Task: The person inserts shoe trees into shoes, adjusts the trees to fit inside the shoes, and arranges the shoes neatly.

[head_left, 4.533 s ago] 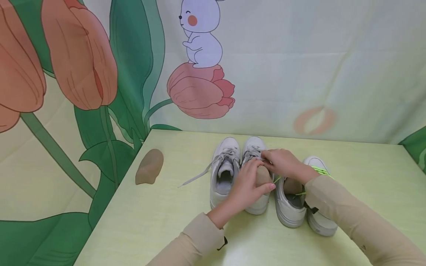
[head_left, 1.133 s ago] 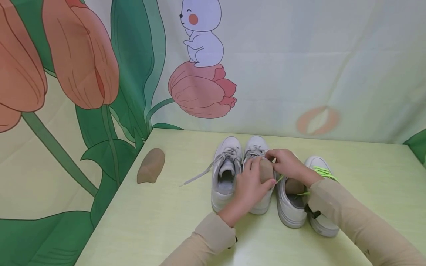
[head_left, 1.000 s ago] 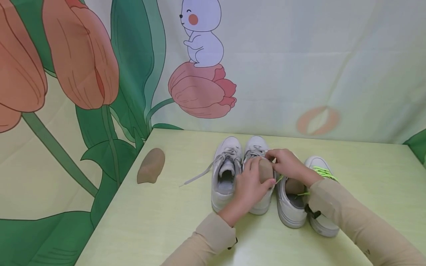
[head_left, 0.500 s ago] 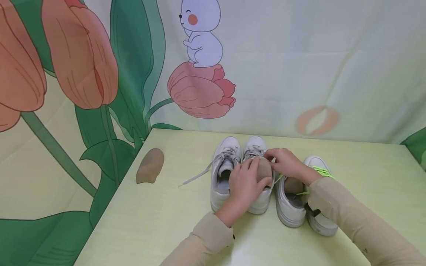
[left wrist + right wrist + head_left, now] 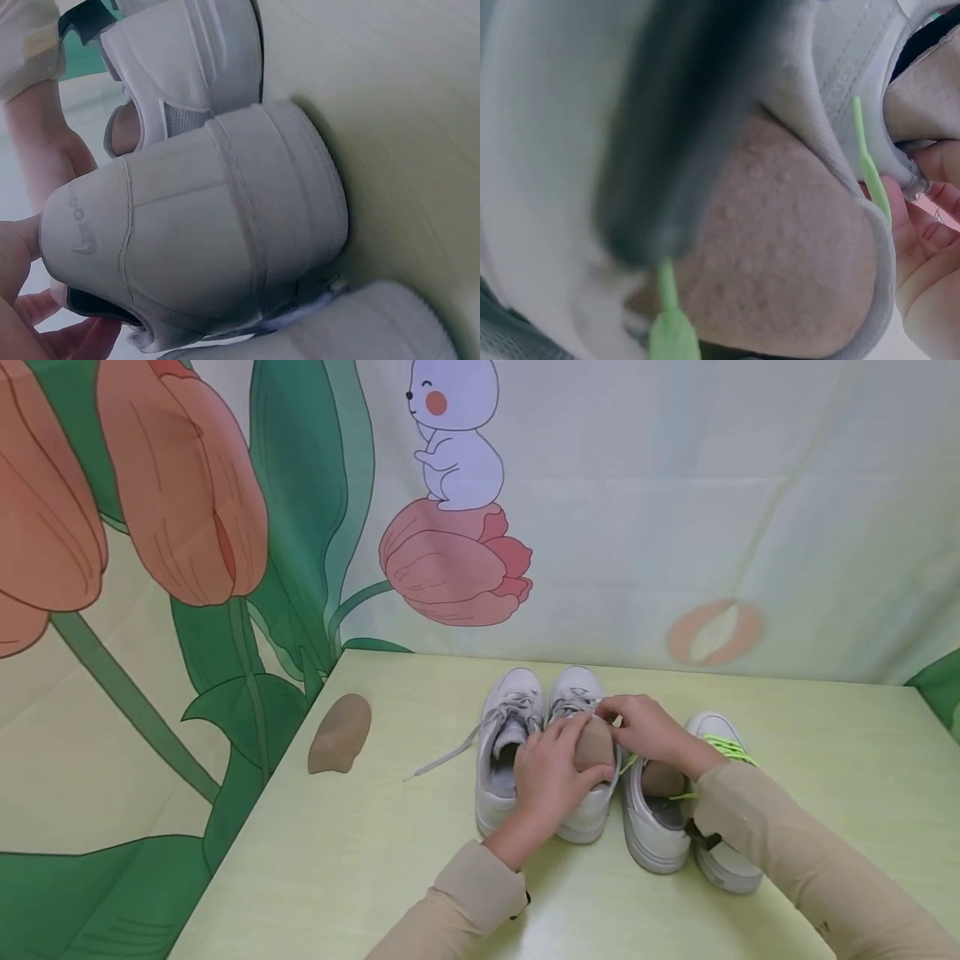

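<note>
A white sneaker with grey laces (image 5: 587, 822) stands on the table, second from the left. A brown insole-like insert (image 5: 595, 745) sits in its opening. My left hand (image 5: 550, 772) holds this insert, thumb on the near right side and fingers on the left. In the left wrist view, left fingers (image 5: 79, 341) reach in at the opening behind the heel. My right hand (image 5: 645, 727) pinches the sneaker's right opening edge by the laces; the right wrist view shows its fingertips (image 5: 945, 161) at that edge. How deep the insert goes is hidden.
Another white sneaker (image 5: 495, 810) with a loose grey lace touches the left side. To the right, a sneaker (image 5: 652, 847) contains a brown insert (image 5: 662, 779); beside it stands one with green laces (image 5: 723, 746). Another brown insert (image 5: 341, 735) lies near the left table edge.
Over the last second my left hand has shifted slightly left on the insert. Since the earliest frame, the right hand has moved slightly right along the sneaker's edge. The shoes stay in place.
</note>
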`<state>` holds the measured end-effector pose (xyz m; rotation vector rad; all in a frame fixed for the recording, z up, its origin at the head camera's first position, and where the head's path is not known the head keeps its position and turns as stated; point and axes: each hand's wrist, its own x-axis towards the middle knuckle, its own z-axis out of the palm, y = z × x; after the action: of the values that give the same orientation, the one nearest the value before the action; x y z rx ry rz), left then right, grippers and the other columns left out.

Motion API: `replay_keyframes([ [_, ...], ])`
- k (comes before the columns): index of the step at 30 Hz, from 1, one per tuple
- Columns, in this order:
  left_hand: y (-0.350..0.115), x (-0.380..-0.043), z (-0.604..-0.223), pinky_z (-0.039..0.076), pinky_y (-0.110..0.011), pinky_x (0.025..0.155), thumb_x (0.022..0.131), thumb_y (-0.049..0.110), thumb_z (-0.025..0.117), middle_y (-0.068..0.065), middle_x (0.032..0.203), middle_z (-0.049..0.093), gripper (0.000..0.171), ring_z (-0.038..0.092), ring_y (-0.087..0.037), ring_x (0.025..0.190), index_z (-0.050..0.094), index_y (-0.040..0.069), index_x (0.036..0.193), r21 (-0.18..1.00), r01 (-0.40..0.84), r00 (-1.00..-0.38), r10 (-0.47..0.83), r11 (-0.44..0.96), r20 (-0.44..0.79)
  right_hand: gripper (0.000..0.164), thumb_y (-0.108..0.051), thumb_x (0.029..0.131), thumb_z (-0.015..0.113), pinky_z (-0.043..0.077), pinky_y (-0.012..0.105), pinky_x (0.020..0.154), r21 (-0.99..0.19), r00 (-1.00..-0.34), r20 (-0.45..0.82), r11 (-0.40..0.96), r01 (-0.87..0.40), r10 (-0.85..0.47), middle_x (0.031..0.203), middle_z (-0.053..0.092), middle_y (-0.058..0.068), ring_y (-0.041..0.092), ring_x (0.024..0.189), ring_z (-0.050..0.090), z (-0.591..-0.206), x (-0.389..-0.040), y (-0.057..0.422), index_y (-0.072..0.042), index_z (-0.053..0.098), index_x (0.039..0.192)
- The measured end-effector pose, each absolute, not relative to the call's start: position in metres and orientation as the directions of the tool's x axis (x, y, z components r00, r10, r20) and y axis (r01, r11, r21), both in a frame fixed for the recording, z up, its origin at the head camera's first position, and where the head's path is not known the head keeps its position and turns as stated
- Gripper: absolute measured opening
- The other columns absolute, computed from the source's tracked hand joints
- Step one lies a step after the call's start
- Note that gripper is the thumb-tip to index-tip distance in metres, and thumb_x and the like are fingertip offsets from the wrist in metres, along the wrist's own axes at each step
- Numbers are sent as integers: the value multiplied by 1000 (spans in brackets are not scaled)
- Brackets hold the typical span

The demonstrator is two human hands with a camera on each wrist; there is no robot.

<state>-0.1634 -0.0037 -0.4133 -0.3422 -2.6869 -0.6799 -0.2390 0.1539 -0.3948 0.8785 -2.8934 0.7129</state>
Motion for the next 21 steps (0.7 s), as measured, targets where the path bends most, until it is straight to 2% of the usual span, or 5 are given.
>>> replay_keyframes([
  [9, -3, -164, -410, 37, -34, 79, 68, 54, 64, 11, 119, 57, 67, 58, -18, 83, 42, 31, 128, 308, 279, -916, 156, 910, 370, 11, -8, 80, 58, 43, 27, 59, -445, -861, 156, 744, -498, -484, 82, 65, 6, 13, 67, 55, -398, -239, 152, -7, 65, 88],
  [21, 1, -168, -407, 34, -36, 77, 67, 54, 65, 10, 114, 59, 65, 62, -21, 77, 44, 30, 124, 218, 262, -915, 169, 940, 367, 15, -6, 80, 55, 45, 30, 62, -460, -860, 150, 735, -498, -488, 84, 65, 9, 17, 71, 57, -399, -239, 153, -6, 65, 92],
])
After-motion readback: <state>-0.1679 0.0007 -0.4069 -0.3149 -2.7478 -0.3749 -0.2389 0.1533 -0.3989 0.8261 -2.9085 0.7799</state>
